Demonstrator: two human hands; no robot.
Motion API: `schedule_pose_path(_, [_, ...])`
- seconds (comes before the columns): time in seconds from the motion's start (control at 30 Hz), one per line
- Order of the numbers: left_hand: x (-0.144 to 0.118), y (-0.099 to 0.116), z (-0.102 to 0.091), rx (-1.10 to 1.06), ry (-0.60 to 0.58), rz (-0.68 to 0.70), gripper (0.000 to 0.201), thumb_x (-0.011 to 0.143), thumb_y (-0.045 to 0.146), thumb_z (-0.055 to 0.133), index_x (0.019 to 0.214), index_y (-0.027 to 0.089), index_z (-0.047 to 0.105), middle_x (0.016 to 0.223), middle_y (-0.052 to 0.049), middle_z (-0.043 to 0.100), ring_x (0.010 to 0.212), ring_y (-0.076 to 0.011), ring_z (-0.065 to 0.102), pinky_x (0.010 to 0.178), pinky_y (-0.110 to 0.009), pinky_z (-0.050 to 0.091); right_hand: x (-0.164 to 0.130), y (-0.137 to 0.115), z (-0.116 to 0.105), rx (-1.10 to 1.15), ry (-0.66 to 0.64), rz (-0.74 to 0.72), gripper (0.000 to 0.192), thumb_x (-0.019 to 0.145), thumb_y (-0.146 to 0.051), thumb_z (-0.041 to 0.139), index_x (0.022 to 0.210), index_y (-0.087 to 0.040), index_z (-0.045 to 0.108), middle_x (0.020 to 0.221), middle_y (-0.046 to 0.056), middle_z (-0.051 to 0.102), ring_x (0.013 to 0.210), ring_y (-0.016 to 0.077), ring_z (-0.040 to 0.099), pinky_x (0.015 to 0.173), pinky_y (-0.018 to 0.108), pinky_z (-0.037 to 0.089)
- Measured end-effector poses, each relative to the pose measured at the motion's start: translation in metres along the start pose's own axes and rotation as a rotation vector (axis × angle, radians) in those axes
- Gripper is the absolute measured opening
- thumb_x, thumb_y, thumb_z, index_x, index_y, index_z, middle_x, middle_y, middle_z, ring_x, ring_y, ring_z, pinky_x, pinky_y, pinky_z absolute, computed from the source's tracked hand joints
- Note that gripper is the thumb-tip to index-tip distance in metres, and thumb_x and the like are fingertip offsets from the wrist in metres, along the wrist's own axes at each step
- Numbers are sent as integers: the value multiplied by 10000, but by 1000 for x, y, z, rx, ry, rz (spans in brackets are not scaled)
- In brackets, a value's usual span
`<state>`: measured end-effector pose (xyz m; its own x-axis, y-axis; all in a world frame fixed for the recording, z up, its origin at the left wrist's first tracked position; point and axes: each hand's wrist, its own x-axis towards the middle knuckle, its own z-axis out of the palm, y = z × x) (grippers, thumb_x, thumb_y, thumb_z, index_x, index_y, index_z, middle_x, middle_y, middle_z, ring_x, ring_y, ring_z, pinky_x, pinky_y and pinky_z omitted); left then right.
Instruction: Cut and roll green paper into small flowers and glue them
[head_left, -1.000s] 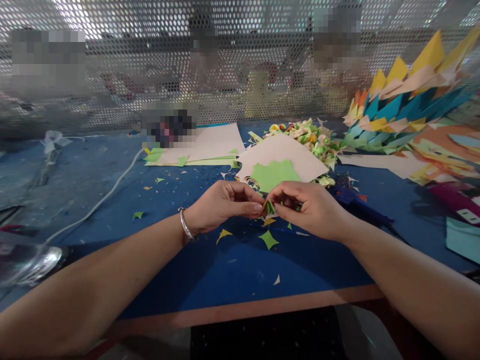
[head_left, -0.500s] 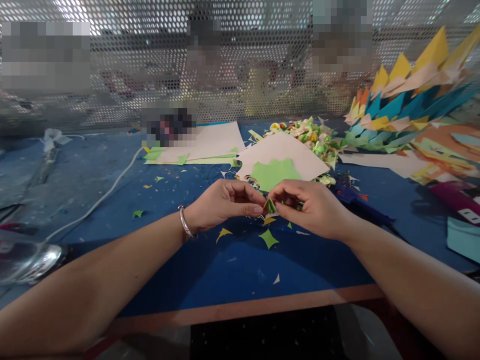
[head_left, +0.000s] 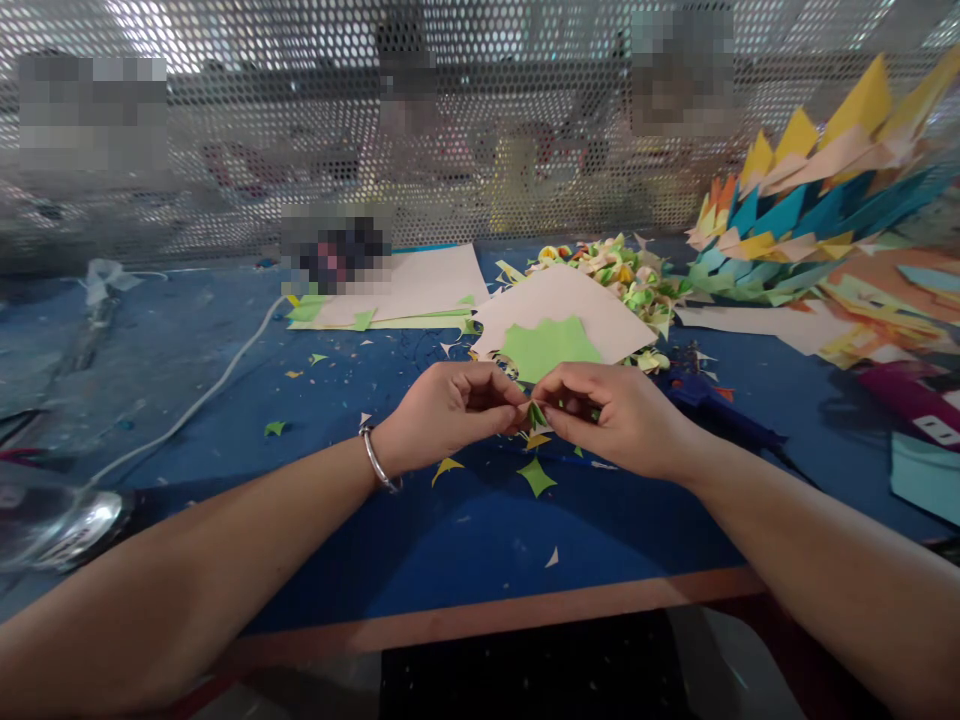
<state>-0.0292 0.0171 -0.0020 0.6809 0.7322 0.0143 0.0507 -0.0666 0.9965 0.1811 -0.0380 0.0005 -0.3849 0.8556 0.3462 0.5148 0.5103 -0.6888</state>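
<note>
1. A small folded green paper piece (head_left: 535, 414) is held just above the blue table (head_left: 465, 540), near its middle, between both hands.
2. The left hand (head_left: 450, 405) has its fingers (head_left: 504, 408) closed, pinching the left side of the paper piece; a silver bangle (head_left: 379, 462) sits on that wrist.
3. The right hand (head_left: 622, 415) has its fingers (head_left: 559, 412) closed on the right side of the same piece.
4. Directly below the hands lie green and yellow paper offcuts (head_left: 537, 477) on the table.
5. Just beyond the hands lies a green cut sheet (head_left: 547, 345) on top of a pale pink sheet (head_left: 570, 300).
6. Farther back is a heap of small folded paper flowers (head_left: 622, 275).
7. To the far right stands a stack of pointed folded papers (head_left: 810, 210) in yellow, teal and pink.
8. A dark blue glue gun (head_left: 720, 415) lies right of the right hand.
9. A white cable (head_left: 202, 395) runs across the left of the table; a perforated metal screen (head_left: 300, 130) closes the far side.
</note>
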Motion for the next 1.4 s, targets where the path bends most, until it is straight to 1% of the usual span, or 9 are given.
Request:
schedule_pose_path(0.13, [-1,-2,5,94,81,44,125,710,146,699,823,151,647,753,-3,687,712,-121,672,705,-268,568,0,1,1,-27,-4,-9,81,887,-185,593,892,-137,658,661,-30,543,530,58,439,461,190,343])
schedule_pose_path(0.27, [0,3,6,117,110,27,63,744,168,689,776,154,636,698,17,643,636,-83,595,635,-232,506,1,1,2,-17,-24,12,85,880,-186,588,905,-137,653,650,-35,523,536,64,438,477,196,356])
schedule_pose_path(0.37, [0,6,4,86,87,-9,69,779,190,691,765,149,637,670,26,629,602,-67,560,608,-217,474,1,1,4,-2,-26,23,77,881,-193,585,892,-142,642,649,-36,518,536,65,435,481,201,356])
schedule_pose_path(0.57, [1,7,-2,-66,-11,-101,82,779,170,720,764,138,646,682,19,658,619,-70,601,624,-211,494,1,-2,4,33,-38,35,58,882,-202,591,886,-157,628,632,-45,515,514,62,435,465,197,348])
schedule_pose_path(0.73, [3,7,-8,-144,-125,-206,50,775,125,722,776,135,673,686,17,679,597,-61,620,613,-195,499,-3,-4,4,32,-88,40,133,892,-217,604,1014,-169,625,701,-23,594,546,72,502,497,188,405])
schedule_pose_path(0.83, [4,6,-10,-179,-181,-260,62,765,112,734,769,141,679,664,21,685,591,-60,634,588,-175,483,-3,-4,5,21,-117,-10,171,892,-190,585,1056,-172,630,754,-3,634,571,78,533,520,189,429])
schedule_pose_path(1.0, [5,5,-10,-181,-193,-303,76,760,80,722,776,142,679,657,19,691,600,-67,649,592,-174,488,-3,-5,6,-1,-145,-50,176,891,-162,575,1052,-176,647,714,-18,612,574,78,531,500,174,407])
schedule_pose_path(1.13, [6,7,-9,-116,-147,-256,69,760,76,713,775,130,675,667,21,681,592,-60,629,596,-179,489,-4,-4,7,-4,-164,-54,171,888,-151,585,1045,-189,640,711,-33,597,569,70,525,511,170,410])
schedule_pose_path(1.4, [3,9,-4,-32,74,-19,50,789,157,688,819,143,651,749,-7,680,663,-84,628,653,-224,515,-2,-5,5,-13,-82,4,134,872,-159,572,1000,-175,605,665,-38,565,541,76,513,504,192,404])
